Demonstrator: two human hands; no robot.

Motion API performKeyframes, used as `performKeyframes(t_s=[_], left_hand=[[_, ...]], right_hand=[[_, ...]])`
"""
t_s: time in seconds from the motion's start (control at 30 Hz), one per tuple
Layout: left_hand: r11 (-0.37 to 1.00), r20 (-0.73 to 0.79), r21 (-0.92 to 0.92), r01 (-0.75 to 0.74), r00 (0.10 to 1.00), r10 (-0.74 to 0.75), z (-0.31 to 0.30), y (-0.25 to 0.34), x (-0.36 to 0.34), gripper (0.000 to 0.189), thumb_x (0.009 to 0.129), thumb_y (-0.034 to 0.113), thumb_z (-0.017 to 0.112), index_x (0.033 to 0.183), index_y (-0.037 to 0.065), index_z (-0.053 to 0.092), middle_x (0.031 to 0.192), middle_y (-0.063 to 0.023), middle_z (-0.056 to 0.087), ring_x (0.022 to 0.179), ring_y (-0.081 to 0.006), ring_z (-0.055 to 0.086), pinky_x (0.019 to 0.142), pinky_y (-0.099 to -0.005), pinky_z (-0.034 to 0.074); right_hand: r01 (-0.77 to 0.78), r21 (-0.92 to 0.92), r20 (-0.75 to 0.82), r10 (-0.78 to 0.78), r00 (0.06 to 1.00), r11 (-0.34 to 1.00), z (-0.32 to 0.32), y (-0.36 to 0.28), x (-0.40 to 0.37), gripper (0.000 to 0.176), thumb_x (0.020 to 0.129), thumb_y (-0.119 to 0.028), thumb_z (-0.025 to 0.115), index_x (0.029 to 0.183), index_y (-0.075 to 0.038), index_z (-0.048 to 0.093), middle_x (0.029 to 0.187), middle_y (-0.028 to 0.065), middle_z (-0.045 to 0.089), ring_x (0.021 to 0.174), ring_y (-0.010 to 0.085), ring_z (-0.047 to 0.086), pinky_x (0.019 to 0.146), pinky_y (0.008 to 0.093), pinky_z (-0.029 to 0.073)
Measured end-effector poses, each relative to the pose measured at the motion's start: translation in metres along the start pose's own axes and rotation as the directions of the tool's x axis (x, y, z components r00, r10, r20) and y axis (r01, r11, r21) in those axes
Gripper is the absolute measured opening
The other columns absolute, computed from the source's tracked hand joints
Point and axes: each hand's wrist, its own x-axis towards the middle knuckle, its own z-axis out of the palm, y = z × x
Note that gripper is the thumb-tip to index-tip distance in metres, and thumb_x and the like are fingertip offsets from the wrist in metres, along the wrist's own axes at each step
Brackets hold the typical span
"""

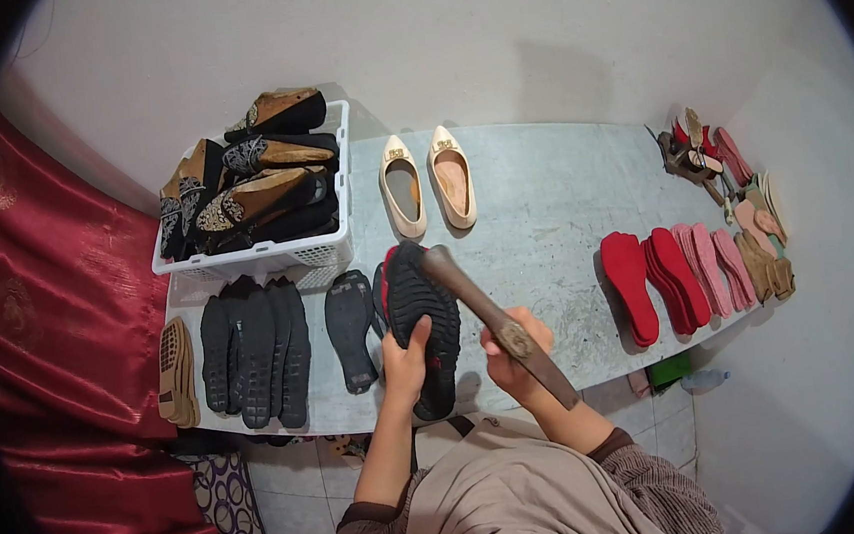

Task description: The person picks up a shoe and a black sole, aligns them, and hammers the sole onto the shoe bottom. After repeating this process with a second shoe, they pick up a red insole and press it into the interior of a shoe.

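My left hand (407, 367) is wrapped round a black shoe (418, 303) with a ridged sole facing up and a bit of red at its edge. In my right hand (520, 355) is a hammer (485, 308), its rounded head near the upper part of the sole and its other end pointing down to the right. I cannot tell whether head and sole touch. Just left of the shoe lies a black sole (354, 328) on the table. Two cream pointed shoes (402, 209) stand beyond my hands.
A white basket (255, 252) of dark embroidered shoes stands at the back left. Black soles (250, 356) and tan soles (177, 372) lie below it. Red soles (629, 286), pink soles (710, 270) and tools (684, 158) are at the right of the table (544, 228).
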Motion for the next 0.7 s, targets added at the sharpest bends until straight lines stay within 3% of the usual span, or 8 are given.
performKeyframes(t_s=[0.1, 0.17, 0.23, 0.33, 0.43, 0.5, 0.6, 0.7], left_hand=[[0.997, 0.021, 0.046, -0.061, 0.998, 0.060, -0.007, -0.003, 0.001, 0.034, 0.084, 0.029, 0.063, 0.099, -0.002, 0.060, 0.089, -0.0048, 0.062, 0.077, -0.0105, 0.056, 0.069, -0.0243, 0.045], [0.991, -0.075, -0.036, -0.126, 0.990, 0.123, -0.002, 0.002, 0.003, 0.032, 0.084, 0.028, 0.062, 0.098, -0.002, 0.060, 0.085, -0.0041, 0.062, 0.074, -0.0099, 0.056, 0.067, -0.0239, 0.045], [0.995, -0.067, -0.048, -0.084, 0.994, 0.080, -0.003, 0.005, 0.003, 0.032, 0.084, 0.027, 0.062, 0.098, -0.001, 0.060, 0.085, -0.0040, 0.062, 0.073, -0.0096, 0.056, 0.066, -0.0240, 0.045], [0.999, -0.070, -0.016, -0.034, 0.997, 0.033, -0.009, -0.006, 0.002, 0.033, 0.084, 0.028, 0.063, 0.099, -0.001, 0.060, 0.085, -0.0038, 0.062, 0.073, -0.0096, 0.056, 0.066, -0.0243, 0.045], [0.998, -0.094, 0.067, -0.023, 0.995, 0.030, -0.004, -0.001, 0.006, 0.036, 0.083, 0.030, 0.063, 0.100, -0.002, 0.060, 0.088, -0.0045, 0.062, 0.074, -0.0108, 0.056, 0.068, -0.0252, 0.046], [0.998, -0.039, 0.040, -0.053, 0.998, 0.055, -0.005, -0.002, 0.001, 0.034, 0.083, 0.028, 0.063, 0.099, -0.002, 0.060, 0.089, -0.0054, 0.063, 0.075, -0.0114, 0.057, 0.069, -0.0256, 0.046], [0.999, -0.033, 0.022, -0.034, 0.999, 0.035, -0.007, -0.012, 0.002, 0.033, 0.084, 0.026, 0.062, 0.101, -0.002, 0.060, 0.091, -0.0062, 0.063, 0.078, -0.0116, 0.058, 0.071, -0.0255, 0.046], [0.998, -0.010, -0.009, -0.066, 0.998, 0.066, -0.003, -0.007, 0.006, 0.032, 0.084, 0.023, 0.061, 0.102, -0.003, 0.059, 0.091, -0.0059, 0.063, 0.080, -0.0113, 0.057, 0.072, -0.0252, 0.046]], right_hand=[[-0.127, 0.051, 0.147, 0.118, 0.982, 0.991, 0.003, -0.004, 0.007, 0.022, 0.080, -0.024, 0.065, 0.082, -0.003, 0.057, 0.068, 0.0076, 0.052, 0.047, 0.0244, 0.053, 0.042, 0.0307, 0.040], [0.025, 0.001, 0.033, -0.025, 0.999, 1.000, 0.008, 0.002, -0.001, 0.021, 0.081, -0.022, 0.064, 0.082, -0.003, 0.056, 0.068, 0.0082, 0.052, 0.047, 0.0255, 0.052, 0.042, 0.0317, 0.040], [-0.005, 0.065, -0.037, 0.008, 0.999, 0.998, 0.010, 0.001, -0.008, 0.021, 0.081, -0.022, 0.064, 0.082, -0.003, 0.056, 0.069, 0.0090, 0.052, 0.048, 0.0263, 0.052, 0.042, 0.0320, 0.040], [-0.147, 0.041, 0.173, 0.138, 0.975, 0.988, 0.013, -0.002, 0.010, 0.022, 0.081, -0.024, 0.064, 0.082, -0.003, 0.058, 0.071, 0.0078, 0.055, 0.049, 0.0246, 0.055, 0.042, 0.0308, 0.041], [0.016, 0.071, -0.023, -0.014, 1.000, 0.997, 0.015, 0.008, -0.002, 0.020, 0.082, -0.022, 0.063, 0.084, -0.002, 0.057, 0.070, 0.0100, 0.053, 0.049, 0.0279, 0.053, 0.042, 0.0311, 0.041], [-0.051, 0.140, -0.081, 0.063, 0.995, 0.989, 0.014, 0.005, -0.008, 0.020, 0.083, -0.022, 0.062, 0.083, -0.003, 0.056, 0.066, 0.0113, 0.052, 0.049, 0.0289, 0.052, 0.043, 0.0311, 0.040], [-0.317, 0.046, 0.189, 0.303, 0.934, 0.947, 0.006, -0.001, 0.012, 0.027, 0.083, -0.027, 0.063, 0.081, -0.001, 0.055, 0.062, 0.0098, 0.051, 0.046, 0.0259, 0.053, 0.042, 0.0304, 0.040], [-0.087, 0.067, -0.049, 0.090, 0.995, 0.994, 0.007, 0.005, -0.002, 0.025, 0.084, -0.025, 0.060, 0.083, -0.002, 0.053, 0.061, 0.0122, 0.048, 0.047, 0.0291, 0.051, 0.043, 0.0311, 0.039]])
